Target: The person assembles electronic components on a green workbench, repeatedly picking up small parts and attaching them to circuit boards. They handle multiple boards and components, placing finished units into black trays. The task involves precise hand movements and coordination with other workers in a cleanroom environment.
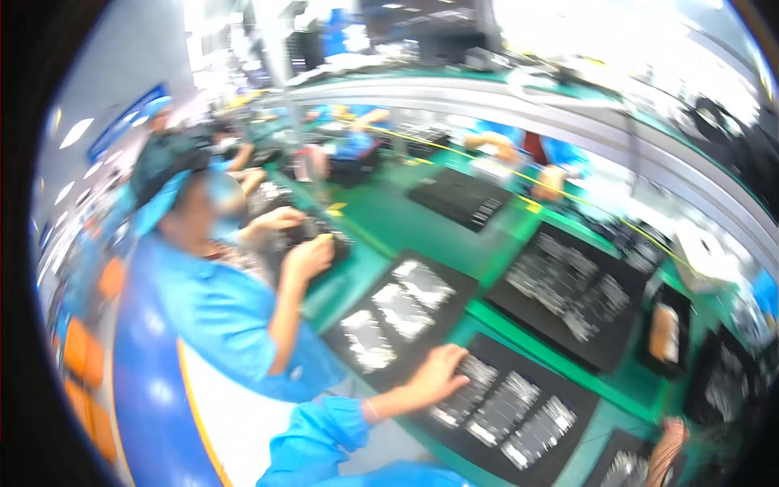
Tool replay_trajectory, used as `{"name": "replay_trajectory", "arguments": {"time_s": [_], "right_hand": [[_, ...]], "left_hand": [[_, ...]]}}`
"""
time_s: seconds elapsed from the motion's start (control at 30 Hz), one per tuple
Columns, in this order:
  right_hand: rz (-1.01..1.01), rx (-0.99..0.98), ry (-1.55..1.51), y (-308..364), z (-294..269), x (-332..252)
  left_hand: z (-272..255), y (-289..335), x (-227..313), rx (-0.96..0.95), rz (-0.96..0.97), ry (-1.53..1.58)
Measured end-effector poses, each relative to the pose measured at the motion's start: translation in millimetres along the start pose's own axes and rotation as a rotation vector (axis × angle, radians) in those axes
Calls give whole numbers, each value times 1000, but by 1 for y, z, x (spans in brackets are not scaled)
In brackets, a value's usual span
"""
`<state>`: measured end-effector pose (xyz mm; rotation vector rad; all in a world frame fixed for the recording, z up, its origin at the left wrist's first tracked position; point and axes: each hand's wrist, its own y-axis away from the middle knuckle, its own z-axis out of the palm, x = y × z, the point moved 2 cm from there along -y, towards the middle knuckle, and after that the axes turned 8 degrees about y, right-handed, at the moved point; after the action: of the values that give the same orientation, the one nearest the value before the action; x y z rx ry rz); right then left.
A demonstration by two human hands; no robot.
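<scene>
My left hand point(436, 378), in a blue sleeve, reaches in from the lower edge. Its fingers are apart and lie over the left end of a black mat or tray point(560, 391). Under and beside the fingertips is a silvery, flat electronic-looking part point(466, 394); two similar parts point(505, 408) point(540, 433) lie in a row to its right. What seems to be my right hand point(670, 442) shows at the lower right, beside another dark tray point(604, 469) with silvery parts. Motion blurs its fingers, so I cannot make out whether it holds anything.
A co-worker in blue point(215, 300) sits close on my left, handling dark parts. A second black tray point(442, 276) holds silvery pieces; a larger one point(523, 316) lies beyond a green ledge point(568, 381). A small black box point(667, 321) stands right. A metal rail point(503, 93) crosses above.
</scene>
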<state>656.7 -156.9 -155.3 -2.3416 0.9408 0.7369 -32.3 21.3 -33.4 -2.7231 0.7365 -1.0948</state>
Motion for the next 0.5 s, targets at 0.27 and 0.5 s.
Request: {"name": "replay_trajectory", "arguments": {"time_s": [0.27, 0.5], "right_hand": [[-728, -335, 477, 145, -6, -228], [-247, -699, 156, 205, 29, -282]], "left_hand": [[-15, 59, -9, -227, -433, 349], [-10, 45, -41, -312, -479, 348]]}}
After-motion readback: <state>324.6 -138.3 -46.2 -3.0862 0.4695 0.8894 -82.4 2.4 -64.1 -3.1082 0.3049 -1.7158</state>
